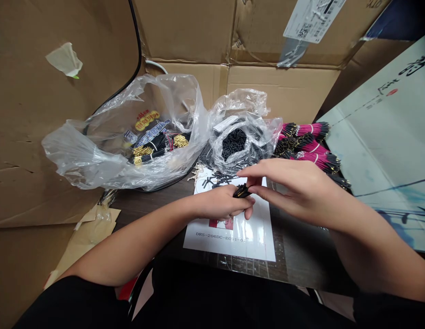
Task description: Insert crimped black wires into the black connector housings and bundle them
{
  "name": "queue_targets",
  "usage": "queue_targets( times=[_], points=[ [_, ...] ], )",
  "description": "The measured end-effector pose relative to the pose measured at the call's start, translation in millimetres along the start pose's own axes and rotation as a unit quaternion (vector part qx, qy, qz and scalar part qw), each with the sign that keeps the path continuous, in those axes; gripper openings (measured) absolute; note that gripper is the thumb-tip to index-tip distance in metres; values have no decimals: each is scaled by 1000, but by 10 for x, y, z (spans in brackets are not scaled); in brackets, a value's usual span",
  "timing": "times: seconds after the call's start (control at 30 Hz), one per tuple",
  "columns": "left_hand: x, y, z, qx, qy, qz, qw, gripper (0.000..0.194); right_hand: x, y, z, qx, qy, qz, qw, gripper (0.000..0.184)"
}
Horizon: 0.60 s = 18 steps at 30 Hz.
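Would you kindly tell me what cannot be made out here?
Head view:
Part of the black bundle, hidden by the left hand.
Last characters of the printed code on the white sheet, blurred by glare.
Shipping label: small lettering unreadable, top cut off by the picture's edge.

The left hand (217,202) holds a black bundle (242,191) above a printed sheet (229,249) on the table (301,258), the right hand (289,183) touching its end near scattered black tubes (223,176).
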State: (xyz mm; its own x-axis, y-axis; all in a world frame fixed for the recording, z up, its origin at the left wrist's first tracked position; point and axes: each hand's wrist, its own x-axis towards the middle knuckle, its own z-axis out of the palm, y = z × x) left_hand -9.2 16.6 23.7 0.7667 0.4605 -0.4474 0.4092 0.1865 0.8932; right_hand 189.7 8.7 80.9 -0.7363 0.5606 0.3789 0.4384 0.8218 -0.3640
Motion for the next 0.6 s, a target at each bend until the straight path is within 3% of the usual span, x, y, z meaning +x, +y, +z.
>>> queue_targets(
  times=[0.17,0.4,0.5,0.6],
  points=[
    [-11,23,18,-2,11,-4,1000,40,-19,-16,34,-14,8,-14,1000,32],
    [-12,18,31,-37,28,29,999,17,-12,-23,89,-29,13,-22,999,31],
    [7,-1,19,-24,54,68,996,17,-14,13,154,-46,53,-22,997,28],
    [46,-34,17,17,113,112,987,20,-77,44,297,-60,121,-10,991,42]
  ],
)
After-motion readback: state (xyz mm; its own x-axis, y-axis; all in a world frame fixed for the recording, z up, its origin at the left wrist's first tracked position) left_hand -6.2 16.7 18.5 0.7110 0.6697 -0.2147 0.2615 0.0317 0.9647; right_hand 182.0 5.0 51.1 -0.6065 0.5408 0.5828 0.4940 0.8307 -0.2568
